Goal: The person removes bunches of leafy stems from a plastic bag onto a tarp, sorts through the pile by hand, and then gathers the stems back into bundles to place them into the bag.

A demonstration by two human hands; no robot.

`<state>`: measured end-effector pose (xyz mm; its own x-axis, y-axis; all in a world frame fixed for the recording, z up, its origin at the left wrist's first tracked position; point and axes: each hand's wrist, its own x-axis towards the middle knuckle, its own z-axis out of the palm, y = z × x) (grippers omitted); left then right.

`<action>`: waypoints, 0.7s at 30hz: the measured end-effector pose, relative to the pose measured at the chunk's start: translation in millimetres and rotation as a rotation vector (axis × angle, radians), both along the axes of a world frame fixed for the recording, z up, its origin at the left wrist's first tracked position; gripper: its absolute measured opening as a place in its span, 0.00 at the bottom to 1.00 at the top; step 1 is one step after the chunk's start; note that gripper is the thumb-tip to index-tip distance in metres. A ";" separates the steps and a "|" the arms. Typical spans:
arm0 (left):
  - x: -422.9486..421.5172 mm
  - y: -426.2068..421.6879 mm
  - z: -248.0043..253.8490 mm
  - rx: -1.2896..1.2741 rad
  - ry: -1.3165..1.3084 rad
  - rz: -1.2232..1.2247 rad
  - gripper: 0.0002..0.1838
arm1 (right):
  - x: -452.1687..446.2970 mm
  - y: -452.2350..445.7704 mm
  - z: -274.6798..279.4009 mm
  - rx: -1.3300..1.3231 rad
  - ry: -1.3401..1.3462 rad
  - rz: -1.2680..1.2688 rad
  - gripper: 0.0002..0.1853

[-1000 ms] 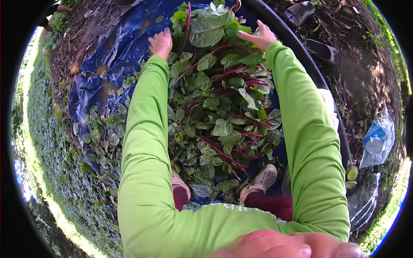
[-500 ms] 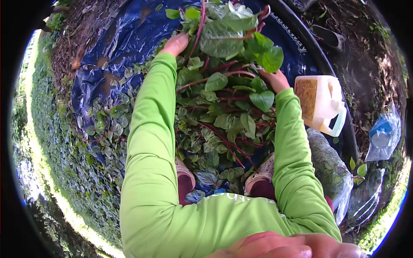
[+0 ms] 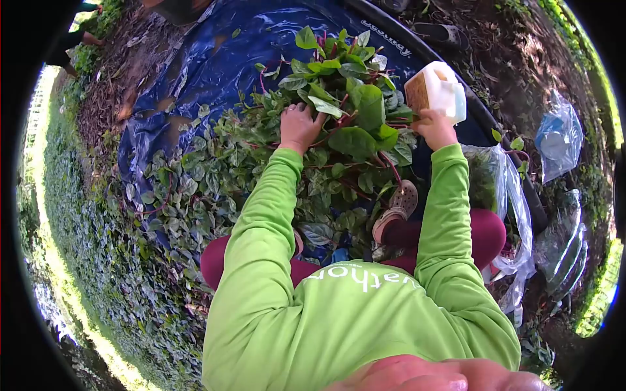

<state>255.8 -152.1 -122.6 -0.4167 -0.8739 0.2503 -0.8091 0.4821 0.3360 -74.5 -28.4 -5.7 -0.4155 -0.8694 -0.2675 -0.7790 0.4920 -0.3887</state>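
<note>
- At three o'clock, near the right knee (image 3: pixel 486 234), a clear bag (image 3: pixel 515 195) holds greens, so some appear to be already packed.
- At twelve o'clock the left hand (image 3: pixel 301 126) lies among leafy stems (image 3: pixel 365 111), fingers slightly spread; whether they grip any cannot be told.
- At two o'clock the right hand (image 3: pixel 435 128) has its fingers curled at the heap's edge, overlapping the jug (image 3: pixel 450 91); its hold cannot be told.
- The stems sit heaped between the hands; the work looks part done, with many leaves (image 3: pixel 189 186) loose towards nine o'clock, on and beside the blue sheet (image 3: pixel 208 58).
- Against half a second ago, the knee shows more fully, the left hand and heap's top sit closer to the body, and broad green leaves replace the big pale one on top.
</note>
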 end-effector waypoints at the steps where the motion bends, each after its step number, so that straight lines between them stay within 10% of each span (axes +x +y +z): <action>1: 1.1 6.4 -1.8 -0.010 -0.001 0.001 0.26 | 17.3 -18.5 35.4 -0.091 0.008 0.043 0.29; 6: -1.0 29.6 -0.2 -0.079 0.121 0.062 0.22 | 142.1 -148.6 84.3 -0.554 0.411 0.580 0.31; 11: 8.3 42.3 0.3 0.043 0.098 0.064 0.22 | 211.6 -263.6 37.2 0.124 0.648 0.872 0.37; 15: 12.3 47.2 -5.7 0.109 0.082 0.086 0.25 | 196.1 -242.6 -15.6 0.613 0.546 0.597 0.48; 21: 7.6 113.2 -35.1 0.009 0.139 0.104 0.38 | 151.5 -81.0 -13.2 0.067 0.326 0.354 0.40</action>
<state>263.5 -38.9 -157.7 -0.2858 -0.9131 0.2908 -0.7999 0.3945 0.4524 77.0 -109.4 -18.9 -0.1685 -0.9578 -0.2328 -0.9791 0.1899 -0.0726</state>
